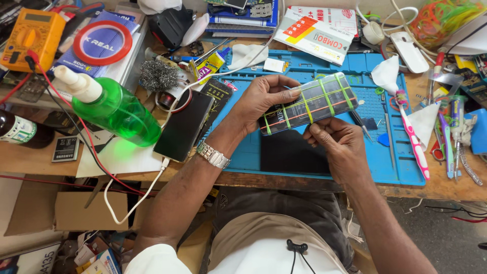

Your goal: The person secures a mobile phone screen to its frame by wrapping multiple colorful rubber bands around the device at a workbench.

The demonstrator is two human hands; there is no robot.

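Observation:
I hold a flat phone-sized device (324, 99) wrapped in clear film and bound with several green, yellow and red rubber bands, above a blue work mat (294, 152). My left hand (261, 99) grips its left end, thumb on top. From below, my right hand (337, 142) holds its lower edge, with the thumb against the device. A metal watch (213, 155) sits on my left wrist.
A black phone (185, 124) on a white cable lies left of the mat, beside a green spray bottle (114, 106). An orange multimeter (33, 38) stands far left. Toothbrush (413, 137), tweezers and tools lie right; a pile of rubber bands (444, 18) sits at back right.

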